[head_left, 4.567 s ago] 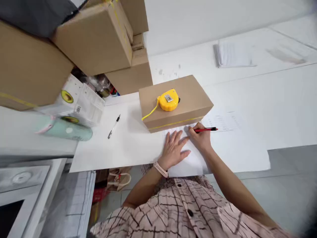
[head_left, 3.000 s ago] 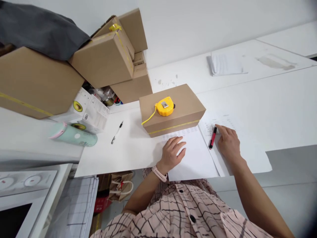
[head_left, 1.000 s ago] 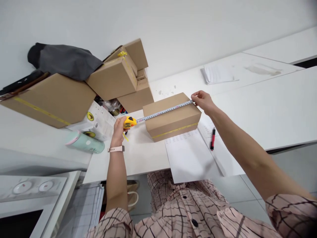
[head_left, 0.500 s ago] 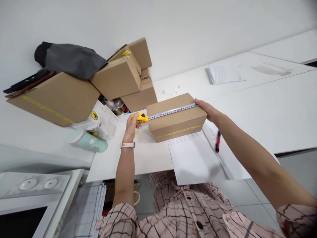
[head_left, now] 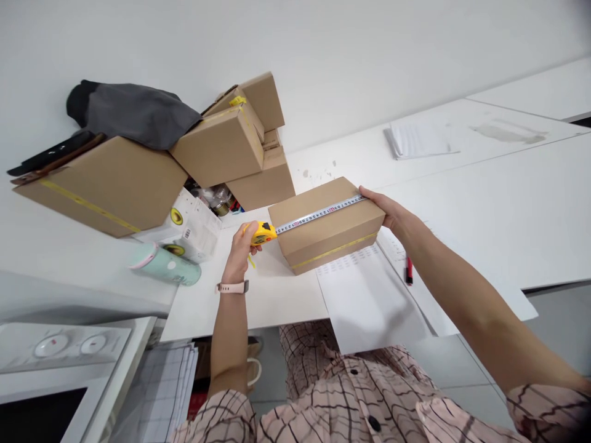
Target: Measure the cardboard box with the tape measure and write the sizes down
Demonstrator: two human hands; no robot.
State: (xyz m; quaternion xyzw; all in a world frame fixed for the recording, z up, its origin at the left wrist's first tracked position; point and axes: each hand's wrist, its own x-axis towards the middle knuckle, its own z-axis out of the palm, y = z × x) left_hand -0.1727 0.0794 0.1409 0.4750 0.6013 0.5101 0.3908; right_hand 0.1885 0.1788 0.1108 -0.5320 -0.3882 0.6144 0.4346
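Note:
A brown cardboard box (head_left: 330,237) with a yellow tape line lies on the white table (head_left: 484,203). My left hand (head_left: 240,249) grips the yellow tape measure case (head_left: 263,233) at the box's left end. The steel tape (head_left: 318,214) runs along the box's top. My right hand (head_left: 385,206) pins the tape's end at the box's right edge. A printed sheet (head_left: 369,298) lies in front of the box. A red pen (head_left: 409,271) rests on a second sheet, partly hidden by my right forearm.
Stacked cardboard boxes (head_left: 217,144) with a grey cloth (head_left: 133,114) on top crowd the back left. A white carton (head_left: 194,224) and a mint green bottle (head_left: 166,266) lie beside them. A paper stack (head_left: 418,140) sits far back. The table's near edge overhangs the floor.
My right hand put down the red pen and both hands took the tape measure off the box. The tape got stretched along the box's top; the case has since drawn in to the left end.

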